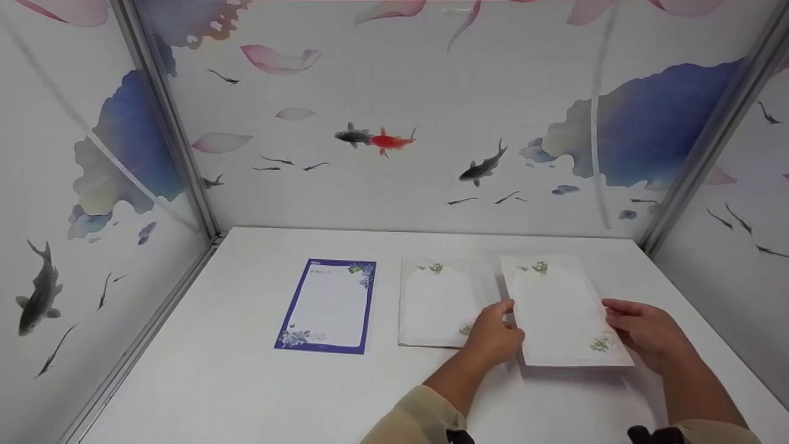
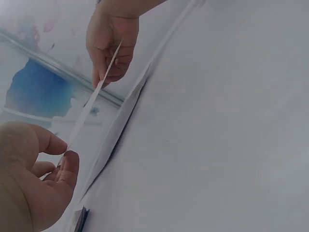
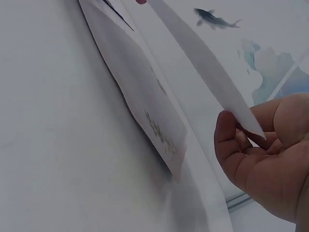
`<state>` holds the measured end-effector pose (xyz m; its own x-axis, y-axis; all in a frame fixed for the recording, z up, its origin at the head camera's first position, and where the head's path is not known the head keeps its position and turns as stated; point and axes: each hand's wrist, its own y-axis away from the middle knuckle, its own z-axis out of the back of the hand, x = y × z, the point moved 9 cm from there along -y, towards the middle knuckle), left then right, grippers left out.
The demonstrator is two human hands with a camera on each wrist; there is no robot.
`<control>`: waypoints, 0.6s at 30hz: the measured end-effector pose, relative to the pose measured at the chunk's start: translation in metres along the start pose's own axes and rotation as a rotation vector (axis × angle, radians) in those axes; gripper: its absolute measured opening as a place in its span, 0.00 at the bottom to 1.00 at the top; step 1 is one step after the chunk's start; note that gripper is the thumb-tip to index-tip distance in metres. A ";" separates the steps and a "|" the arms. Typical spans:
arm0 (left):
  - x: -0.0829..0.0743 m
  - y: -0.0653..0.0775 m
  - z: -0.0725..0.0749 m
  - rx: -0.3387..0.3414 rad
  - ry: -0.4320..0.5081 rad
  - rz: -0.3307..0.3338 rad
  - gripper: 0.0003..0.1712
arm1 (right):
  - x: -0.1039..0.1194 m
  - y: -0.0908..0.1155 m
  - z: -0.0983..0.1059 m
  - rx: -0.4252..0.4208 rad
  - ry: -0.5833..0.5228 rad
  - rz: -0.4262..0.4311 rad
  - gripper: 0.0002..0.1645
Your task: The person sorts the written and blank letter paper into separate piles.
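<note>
Both hands hold one white sheet of stationery paper [image 1: 558, 308] with small green plant prints at two corners, raised above the table on the right. My left hand [image 1: 493, 336] pinches its left edge between thumb and fingers. The opposite edge is pinched by my right hand [image 1: 653, 336]; in the right wrist view the sheet [image 3: 207, 63] runs up from that thumb and fingers, seen almost edge-on. Just left of it lies more paper with the same print [image 1: 434, 308], partly covered by my left hand. Farther left is a sheet with a purple-blue border and blue flowers [image 1: 333, 308].
The white table [image 1: 185, 370] carries the papers and meets printed panels at its back and sides. The back panel [image 1: 382, 197] shows fish and petals. Grey metal posts [image 1: 169, 123] stand at the corners.
</note>
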<state>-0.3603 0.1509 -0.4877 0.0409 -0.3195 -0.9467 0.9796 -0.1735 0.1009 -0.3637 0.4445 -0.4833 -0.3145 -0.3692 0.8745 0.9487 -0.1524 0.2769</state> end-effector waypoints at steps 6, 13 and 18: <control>-0.002 0.004 -0.008 0.013 -0.060 -0.026 0.33 | -0.006 0.003 0.008 -0.021 0.022 0.004 0.40; 0.000 0.003 -0.008 0.036 -0.100 -0.037 0.34 | -0.010 -0.001 0.009 -0.043 0.013 -0.042 0.42; 0.002 0.003 -0.007 0.055 -0.103 -0.038 0.34 | -0.010 -0.002 0.004 0.007 -0.021 -0.007 0.44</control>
<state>-0.3559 0.1565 -0.4914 -0.0196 -0.4053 -0.9140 0.9677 -0.2376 0.0846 -0.3622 0.4518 -0.4906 -0.3207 -0.3485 0.8807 0.9467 -0.1485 0.2859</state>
